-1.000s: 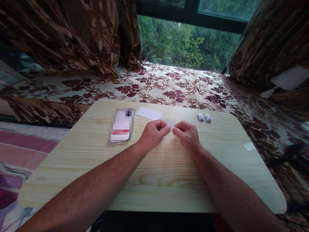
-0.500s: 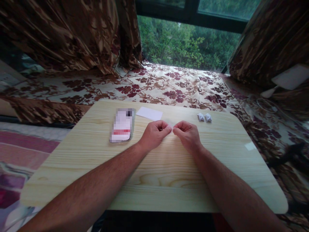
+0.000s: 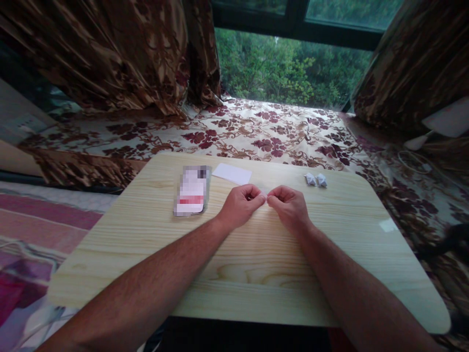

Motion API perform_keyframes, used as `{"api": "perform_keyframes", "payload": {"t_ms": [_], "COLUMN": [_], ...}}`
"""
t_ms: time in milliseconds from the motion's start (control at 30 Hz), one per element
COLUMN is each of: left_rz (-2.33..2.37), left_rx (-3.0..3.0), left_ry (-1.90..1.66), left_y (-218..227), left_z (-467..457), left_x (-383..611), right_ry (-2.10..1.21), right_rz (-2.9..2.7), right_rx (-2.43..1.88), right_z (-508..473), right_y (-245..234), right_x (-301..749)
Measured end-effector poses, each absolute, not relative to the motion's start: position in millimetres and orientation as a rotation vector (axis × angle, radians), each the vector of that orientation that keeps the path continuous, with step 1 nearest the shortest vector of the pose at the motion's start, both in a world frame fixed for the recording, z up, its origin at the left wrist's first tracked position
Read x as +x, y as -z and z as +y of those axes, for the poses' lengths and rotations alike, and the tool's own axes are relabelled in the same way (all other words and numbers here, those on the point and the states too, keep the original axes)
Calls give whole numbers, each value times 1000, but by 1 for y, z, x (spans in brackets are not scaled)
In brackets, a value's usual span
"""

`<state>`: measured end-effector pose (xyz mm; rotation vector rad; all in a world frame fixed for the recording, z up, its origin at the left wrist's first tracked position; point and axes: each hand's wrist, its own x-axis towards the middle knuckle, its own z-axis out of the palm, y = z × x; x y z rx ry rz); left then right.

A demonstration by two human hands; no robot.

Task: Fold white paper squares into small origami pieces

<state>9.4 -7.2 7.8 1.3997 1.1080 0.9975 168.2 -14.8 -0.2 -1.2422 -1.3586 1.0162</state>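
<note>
Hands (image 3: 242,204) pinching pale scrap (image 3: 265,194), white sheet (image 3: 232,173) just beyond

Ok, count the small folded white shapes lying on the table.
2. The left one and right one sit side by side near the table's far edge, beyond the right hand. That hand or the left hand could hide others.

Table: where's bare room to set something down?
Bare: between left forearm and right forearm; left, bordered by left forearm, phone and table edge; right, bordered by right forearm, white folded pieces and pale patch. Crowded: around white sheet, phone, left hand, right hand.
</note>
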Motion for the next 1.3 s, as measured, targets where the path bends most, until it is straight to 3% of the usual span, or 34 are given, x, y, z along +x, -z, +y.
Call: {"api": "perform_keyframes", "payload": {"t_ms": [1300], "left_rz": [1162], "left_rx": [1439], "left_ry": [-1047], "left_y": [-8], "left_z": [-5], "left_x": [7], "right_ry": [-923], "right_rz": [-1479], "right_rx": [-1212], "right_z": [-17], "right_y": [5], "right_x": [166]}}
